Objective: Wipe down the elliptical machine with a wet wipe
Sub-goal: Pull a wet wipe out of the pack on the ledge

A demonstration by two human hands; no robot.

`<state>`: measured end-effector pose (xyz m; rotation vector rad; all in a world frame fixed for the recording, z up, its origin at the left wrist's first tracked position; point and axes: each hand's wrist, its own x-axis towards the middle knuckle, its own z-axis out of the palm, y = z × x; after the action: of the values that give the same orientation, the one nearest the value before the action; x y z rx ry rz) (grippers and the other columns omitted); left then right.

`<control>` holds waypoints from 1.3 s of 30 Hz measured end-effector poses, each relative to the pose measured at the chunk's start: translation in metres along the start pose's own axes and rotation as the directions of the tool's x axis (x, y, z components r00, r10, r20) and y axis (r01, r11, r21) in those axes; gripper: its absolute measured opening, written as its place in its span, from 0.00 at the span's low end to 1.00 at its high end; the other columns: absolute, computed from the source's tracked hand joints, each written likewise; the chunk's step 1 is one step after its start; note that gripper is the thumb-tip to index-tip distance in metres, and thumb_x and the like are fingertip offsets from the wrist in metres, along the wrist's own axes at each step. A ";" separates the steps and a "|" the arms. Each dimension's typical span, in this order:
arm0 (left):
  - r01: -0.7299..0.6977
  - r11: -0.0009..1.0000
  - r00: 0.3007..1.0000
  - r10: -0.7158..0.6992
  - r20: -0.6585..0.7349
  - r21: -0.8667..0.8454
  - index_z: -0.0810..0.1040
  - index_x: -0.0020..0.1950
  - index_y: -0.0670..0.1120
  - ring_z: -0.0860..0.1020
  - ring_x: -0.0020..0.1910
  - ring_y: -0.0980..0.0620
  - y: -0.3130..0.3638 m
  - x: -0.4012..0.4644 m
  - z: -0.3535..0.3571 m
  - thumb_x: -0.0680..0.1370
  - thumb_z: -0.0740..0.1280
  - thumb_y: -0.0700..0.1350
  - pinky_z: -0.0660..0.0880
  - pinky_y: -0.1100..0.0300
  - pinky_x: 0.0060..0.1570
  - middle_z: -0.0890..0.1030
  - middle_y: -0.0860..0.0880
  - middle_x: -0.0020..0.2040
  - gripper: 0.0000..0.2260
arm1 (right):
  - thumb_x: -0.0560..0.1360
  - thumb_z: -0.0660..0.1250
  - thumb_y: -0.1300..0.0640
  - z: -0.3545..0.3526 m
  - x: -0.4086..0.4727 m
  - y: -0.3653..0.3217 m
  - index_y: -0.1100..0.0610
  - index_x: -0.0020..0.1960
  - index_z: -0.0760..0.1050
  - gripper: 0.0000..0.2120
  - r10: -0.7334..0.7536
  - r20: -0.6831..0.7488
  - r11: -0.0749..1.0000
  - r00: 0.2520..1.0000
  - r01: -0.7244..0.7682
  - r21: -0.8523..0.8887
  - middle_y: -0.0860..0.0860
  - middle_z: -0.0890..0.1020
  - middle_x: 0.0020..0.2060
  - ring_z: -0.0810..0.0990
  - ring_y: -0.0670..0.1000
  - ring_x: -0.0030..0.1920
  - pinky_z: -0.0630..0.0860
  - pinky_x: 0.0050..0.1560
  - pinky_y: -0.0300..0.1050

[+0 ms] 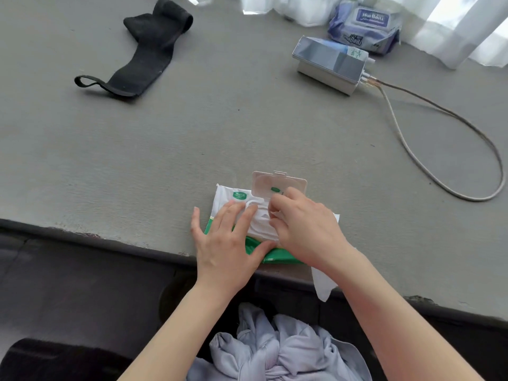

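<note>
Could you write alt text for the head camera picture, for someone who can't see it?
Two bare hands work at a green-and-white wet wipe pack with its lid flipped open, on a grey surface: the left hand steadies it, the right hand reaches into the opening.

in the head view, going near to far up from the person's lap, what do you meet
pale grey cloth in the lap → green and white wipe pack under both hands, at the table edge → its raised lid → phone on a white box → blue wipe pack by the curtain
</note>
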<state>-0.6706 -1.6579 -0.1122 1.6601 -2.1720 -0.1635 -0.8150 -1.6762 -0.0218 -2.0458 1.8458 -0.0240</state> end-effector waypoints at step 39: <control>-0.022 0.986 0.999 0.014 -0.044 -0.167 0.77 0.61 0.50 0.79 0.58 0.53 0.002 0.007 -0.009 0.69 0.68 0.64 0.58 0.34 0.68 0.81 0.53 0.57 0.26 | 0.74 0.66 0.52 -0.104 -0.028 0.018 0.48 0.44 0.77 0.01 -0.127 -0.491 0.909 0.862 0.300 0.290 0.45 0.79 0.38 0.75 0.43 0.41 0.68 0.44 0.33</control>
<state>-0.6708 -1.6627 -0.1016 1.5360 -2.0794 -0.2947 -0.8641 -1.6782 0.0763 -2.0826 1.6739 -0.9221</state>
